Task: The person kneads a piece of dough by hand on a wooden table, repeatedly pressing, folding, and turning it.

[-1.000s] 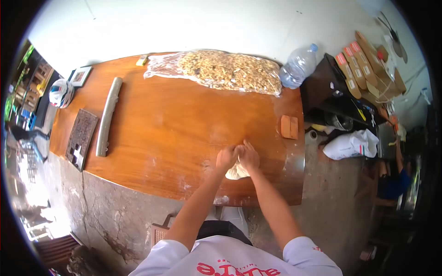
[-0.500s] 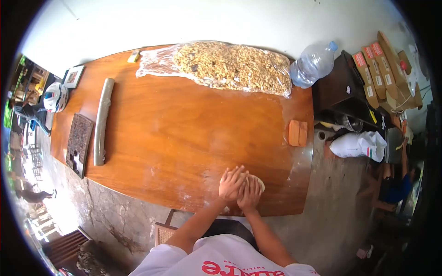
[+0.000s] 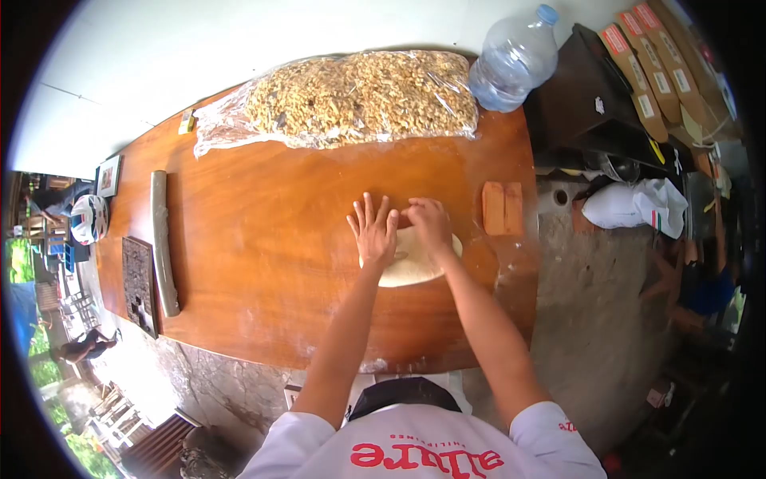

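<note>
A flattened pale piece of dough [image 3: 412,270] lies on the wooden table in front of me. My left hand [image 3: 373,235] rests over its left part, palm down, with the fingers spread and pointing away from me. Over the right part, my right hand [image 3: 431,227] has its fingers bent inward at the far edge of the dough. What lies beneath those curled fingertips is hidden. Both forearms reach straight forward, and the near side of the dough shows between the wrists.
Across the back of the wooden table [image 3: 263,239] lies a clear bag of brown flaky pieces [image 3: 359,100]. Beside it stands a big plastic bottle [image 3: 515,60]. An orange block [image 3: 502,208] sits right; a grey tube [image 3: 162,239] and dark carved panel [image 3: 139,287] lie left.
Both hands have moved forward, away from the table's near edge, and apart from being stacked together. The dough now shows wider and flatter. The view has shifted too.
</note>
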### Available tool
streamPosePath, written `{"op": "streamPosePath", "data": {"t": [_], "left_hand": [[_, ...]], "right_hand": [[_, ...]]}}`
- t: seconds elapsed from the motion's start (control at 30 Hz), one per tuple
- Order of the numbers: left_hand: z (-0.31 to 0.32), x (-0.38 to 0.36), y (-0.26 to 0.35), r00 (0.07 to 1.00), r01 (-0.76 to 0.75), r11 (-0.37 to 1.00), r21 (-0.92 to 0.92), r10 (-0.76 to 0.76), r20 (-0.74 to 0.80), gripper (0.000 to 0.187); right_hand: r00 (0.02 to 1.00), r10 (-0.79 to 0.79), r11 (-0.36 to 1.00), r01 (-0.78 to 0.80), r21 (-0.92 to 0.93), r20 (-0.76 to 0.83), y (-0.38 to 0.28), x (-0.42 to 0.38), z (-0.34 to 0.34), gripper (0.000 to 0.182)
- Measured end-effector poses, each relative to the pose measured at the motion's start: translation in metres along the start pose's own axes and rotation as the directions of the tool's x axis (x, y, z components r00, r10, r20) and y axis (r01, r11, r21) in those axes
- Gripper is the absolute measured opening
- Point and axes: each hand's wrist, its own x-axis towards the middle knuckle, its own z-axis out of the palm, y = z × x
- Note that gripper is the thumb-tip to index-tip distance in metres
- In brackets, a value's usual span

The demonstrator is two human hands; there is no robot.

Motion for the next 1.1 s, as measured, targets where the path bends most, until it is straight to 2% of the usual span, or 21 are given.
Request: {"op": "streamPosePath", "data": {"t": [0.03, 0.07, 0.1, 0.17, 0.23, 0.27, 0.33, 0.37, 0.43, 0.47, 0.53, 0.6, 0.63, 0.7, 0.77, 0.8, 0.87, 0.9, 0.93, 0.97, 1.1], "left_hand": [[-0.008, -0.017, -0.002, 1.0, 0.0, 1.0, 0.002, 0.0, 0.004, 0.064], [-0.018, -0.041, -0.005, 0.995, -0.074, 0.997, 0.014, 0.073, 0.074, 0.065], [-0.03, -0.065, -0.004, 0.978, -0.153, 0.988, 0.02, 0.148, 0.147, 0.066], [-0.056, -0.1, 0.018, 0.977, -0.073, 0.997, -0.038, 0.079, 0.196, 0.063], [-0.058, -0.132, 0.021, 0.871, 0.332, 0.939, 0.085, -0.34, 0.355, 0.057], [-0.058, -0.149, 0.014, 0.878, 0.323, 0.943, 0.076, -0.328, 0.349, 0.057], [-0.052, -0.188, -0.004, 0.818, 0.468, 0.883, -0.04, -0.415, 0.399, 0.05], [-0.052, -0.199, -0.014, 0.822, 0.465, 0.884, -0.051, -0.41, 0.394, 0.05], [-0.06, -0.214, -0.04, 0.93, 0.364, 0.873, -0.325, -0.325, 0.168, 0.044], [-0.066, -0.213, -0.048, 0.931, 0.363, 0.869, -0.336, -0.324, 0.168, 0.044], [-0.072, -0.182, -0.05, 0.995, 0.082, 0.939, -0.333, -0.098, -0.032, 0.041], [-0.08, -0.144, -0.033, 0.997, 0.038, 0.928, -0.372, -0.011, 0.074, 0.04], [-0.065, -0.127, -0.03, 0.996, -0.093, 0.903, -0.419, 0.086, -0.035, 0.041], [-0.043, -0.102, -0.021, 0.971, -0.226, 0.85, -0.476, 0.159, -0.178, 0.042], [-0.038, -0.095, -0.018, 0.978, 0.069, 0.853, -0.518, 0.044, 0.203, 0.042], [-0.043, -0.096, -0.015, 0.976, 0.125, 0.825, -0.551, -0.001, 0.22, 0.042], [-0.059, -0.108, -0.005, 0.972, 0.142, 0.836, -0.53, -0.018, 0.232, 0.041], [-0.053, -0.12, -0.011, 0.967, 0.157, 0.857, -0.491, -0.032, 0.254, 0.041], [-0.042, -0.132, -0.015, 0.998, 0.024, 0.819, -0.573, 0.012, 0.059, 0.039], [-0.053, -0.142, -0.011, 0.999, 0.035, 0.812, -0.582, -0.013, 0.043, 0.038], [-0.078, -0.166, -0.022, 0.986, 0.119, 0.733, -0.67, -0.009, 0.165, 0.038]], "right_hand": [[0.98, 0.197, 0.893, -0.18, 0.413, 0.001, 0.005, 0.005, -0.019, 0.029], [0.924, 0.373, 0.593, -0.308, 0.744, 0.085, 0.01, 0.004, -0.037, 0.027], [0.92, 0.382, 0.587, -0.314, 0.746, 0.087, 0.022, -0.006, -0.045, 0.027], [0.883, 0.407, 0.825, -0.244, 0.51, -0.235, 0.047, -0.02, -0.042, 0.019], [0.951, 0.262, 0.932, -0.204, 0.3, -0.166, 0.05, -0.049, -0.022, 0.019], [0.994, 0.079, 0.997, -0.08, -0.009, -0.082, 0.023, -0.065, -0.026, 0.024], [0.985, 0.05, 0.992, -0.029, 0.125, -0.167, -0.02, -0.106, 0.014, 0.048], [0.984, 0.007, 0.999, -0.014, -0.04, -0.177, -0.038, -0.124, 0.018, 0.056], [0.976, 0.011, 0.987, -0.046, -0.156, -0.215, -0.077, -0.16, 0.013, 0.057], [0.977, -0.053, 0.967, -0.002, -0.255, -0.207, -0.091, -0.18, 0.01, 0.058], [0.973, -0.129, 0.925, 0.049, -0.377, -0.191, -0.111, -0.203, -0.002, 0.059], [0.979, -0.177, 0.831, 0.204, -0.517, 0.101, -0.124, -0.218, -0.021, 0.044], [0.978, -0.175, 0.814, 0.209, -0.542, 0.114, -0.129, -0.208, -0.035, 0.044], [0.809, 0.281, 0.904, -0.044, -0.425, 0.515, -0.132, -0.144, -0.066, 0.03], [0.992, 0.113, 0.986, -0.119, 0.116, 0.056, -0.101, -0.112, -0.063, 0.027], [0.993, 0.107, 0.988, -0.112, 0.106, 0.057, -0.092, -0.096, -0.052, 0.027], [0.902, 0.09, 0.996, -0.081, 0.04, -0.421, -0.08, -0.082, -0.02, 0.028], [0.892, 0.119, 0.993, -0.106, 0.054, -0.436, -0.074, -0.096, -0.007, 0.028], [0.953, 0.12, 0.98, -0.159, -0.122, -0.279, -0.071, -0.105, 0.007, 0.026], [0.984, 0.145, 0.939, -0.171, -0.298, -0.105, -0.074, -0.112, 0.021, 0.024], [0.944, -0.1, 0.962, 0.011, -0.271, -0.315, -0.111, -0.18, 0.032, 0.036]]}}
